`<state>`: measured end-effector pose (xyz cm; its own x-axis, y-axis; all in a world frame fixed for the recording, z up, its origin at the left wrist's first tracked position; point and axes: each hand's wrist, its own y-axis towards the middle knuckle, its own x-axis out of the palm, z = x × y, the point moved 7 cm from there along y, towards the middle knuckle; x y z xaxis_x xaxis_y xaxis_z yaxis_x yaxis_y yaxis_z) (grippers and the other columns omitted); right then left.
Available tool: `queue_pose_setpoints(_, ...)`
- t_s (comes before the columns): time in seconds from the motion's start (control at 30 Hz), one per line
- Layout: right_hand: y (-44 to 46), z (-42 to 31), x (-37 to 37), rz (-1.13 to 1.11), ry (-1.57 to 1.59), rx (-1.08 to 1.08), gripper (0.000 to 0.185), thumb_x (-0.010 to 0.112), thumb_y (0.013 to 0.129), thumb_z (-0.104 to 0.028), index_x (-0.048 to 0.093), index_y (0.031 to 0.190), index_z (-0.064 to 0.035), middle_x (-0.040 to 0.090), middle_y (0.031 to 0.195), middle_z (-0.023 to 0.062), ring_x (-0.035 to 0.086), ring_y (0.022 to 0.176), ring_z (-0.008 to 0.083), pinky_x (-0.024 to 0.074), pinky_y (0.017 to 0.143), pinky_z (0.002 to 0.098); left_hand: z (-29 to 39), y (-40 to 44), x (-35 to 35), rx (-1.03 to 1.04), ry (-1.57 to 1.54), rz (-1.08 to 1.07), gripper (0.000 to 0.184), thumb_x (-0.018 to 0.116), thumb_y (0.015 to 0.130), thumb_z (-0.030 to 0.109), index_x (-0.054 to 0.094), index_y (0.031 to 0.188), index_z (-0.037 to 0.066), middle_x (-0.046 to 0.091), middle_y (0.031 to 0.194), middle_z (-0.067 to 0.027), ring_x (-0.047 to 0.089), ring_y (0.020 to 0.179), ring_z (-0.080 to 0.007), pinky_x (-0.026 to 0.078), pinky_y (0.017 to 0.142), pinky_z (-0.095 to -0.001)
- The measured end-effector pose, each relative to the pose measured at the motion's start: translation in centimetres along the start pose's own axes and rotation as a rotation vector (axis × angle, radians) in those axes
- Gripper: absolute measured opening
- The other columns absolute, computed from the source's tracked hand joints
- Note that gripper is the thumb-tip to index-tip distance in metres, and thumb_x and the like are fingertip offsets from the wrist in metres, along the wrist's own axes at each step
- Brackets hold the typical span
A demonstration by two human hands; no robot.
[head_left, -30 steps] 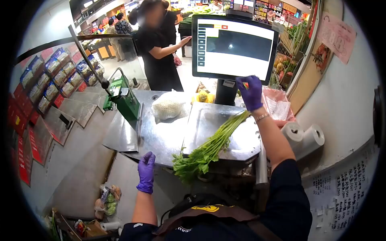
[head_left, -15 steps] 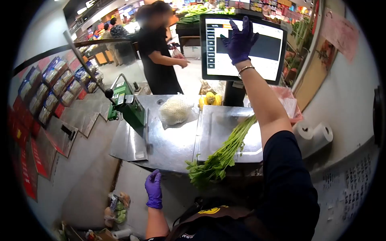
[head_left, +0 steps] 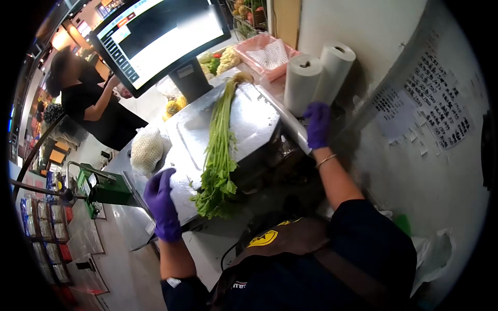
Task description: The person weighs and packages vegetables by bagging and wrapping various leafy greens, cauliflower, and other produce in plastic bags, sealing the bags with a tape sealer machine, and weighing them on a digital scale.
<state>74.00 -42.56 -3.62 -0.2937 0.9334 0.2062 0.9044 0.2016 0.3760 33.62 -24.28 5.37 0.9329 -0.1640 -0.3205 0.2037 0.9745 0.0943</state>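
Note:
My left hand, in a purple glove, is raised over the left part of the metal counter, its fingers apart and holding nothing. My right hand, gloved alike, is at the right edge of the scale, just below two upright rolls of plastic bags. Its fingers are curled together; whatever they grip is hidden. Between my hands a bunch of celery lies across the metal scale plate, root end away from me, leaves hanging over the near edge. A white round item in foam netting sits left of it.
Behind the plate stands a lit touchscreen. A pink tray is at the back right, corn behind the scale. A green bag-sealing device is on the left. A person in black stands across the counter.
My right hand has come off the touchscreen and down to the bag rolls. My left hand has risen to the counter, its fingers spreading. The view has swung right.

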Motion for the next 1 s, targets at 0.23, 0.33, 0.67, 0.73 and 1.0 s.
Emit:
queue_pose_setpoints(0.23, 10.8, 2.9, -3.5, -0.073, -0.375, -0.024, 0.040, 0.034, 0.095, -0.030, 0.053, 0.117, -0.0025, 0.059, 0.111, 0.0095, 0.053, 0.104, 0.0190, 0.0377, 0.092, 0.0298, 10.8, 2.0, 27.0, 0.089, -0.086, -0.853, 0.052, 0.061, 0.080, 0.035, 0.053, 0.112, -0.005, 0.057, 0.107, -0.0152, 0.054, 0.096, -0.0185, 0.043, 0.080, -0.0284)
queue_pose_setpoints(0.33, 13.2, 5.9, -2.2, -0.039, -0.268, -0.058, 0.039, 0.034, 0.095, -0.028, 0.054, 0.116, -0.0013, 0.057, 0.115, 0.0134, 0.052, 0.108, 0.0231, 0.0369, 0.095, 0.0313, 8.7, 8.3, 38.9, 0.119, 0.211, -0.984, 0.058, 0.054, 0.082, 0.043, 0.048, 0.122, 0.001, 0.054, 0.107, -0.0114, 0.052, 0.090, -0.0201, 0.045, 0.072, -0.0349)
queue_pose_setpoints(0.67, 15.9, 12.9, 0.5, -0.247, 0.293, 0.274, 0.047, 0.035, 0.095, -0.035, 0.046, 0.125, -0.0007, 0.048, 0.125, 0.0068, 0.044, 0.113, 0.0152, 0.0309, 0.099, 0.0280, 6.5, 10.9, 50.0, -0.214, -0.459, -1.279, 0.044, 0.061, 0.073, 0.003, 0.052, 0.115, -0.003, 0.061, 0.101, -0.0092, 0.060, 0.088, -0.0164, 0.045, 0.086, -0.0264)
queue_pose_setpoints(0.73, 15.3, 10.6, 0.8, -0.301, 0.395, 0.243, 0.046, 0.035, 0.095, -0.035, 0.045, 0.126, -0.0020, 0.048, 0.125, 0.0065, 0.043, 0.115, 0.0153, 0.0303, 0.100, 0.0281, 6.4, 10.3, 49.7, -0.229, -0.515, -1.311, 0.048, 0.061, 0.075, 0.006, 0.047, 0.120, -0.004, 0.058, 0.109, -0.0108, 0.058, 0.095, -0.0173, 0.044, 0.088, -0.0273)
queue_pose_setpoints(1.0, 12.5, 9.1, -2.8, -0.096, -0.153, -0.152, 0.035, 0.043, 0.092, -0.015, 0.048, 0.124, -0.0011, 0.053, 0.120, 0.0129, 0.049, 0.111, 0.0199, 0.0353, 0.095, 0.0302, 6.5, 11.3, 50.4, -0.159, -0.506, -0.979, 0.037, 0.061, 0.082, 0.018, 0.055, 0.110, -0.006, 0.062, 0.100, -0.0114, 0.061, 0.087, -0.0172, 0.047, 0.082, -0.0268)
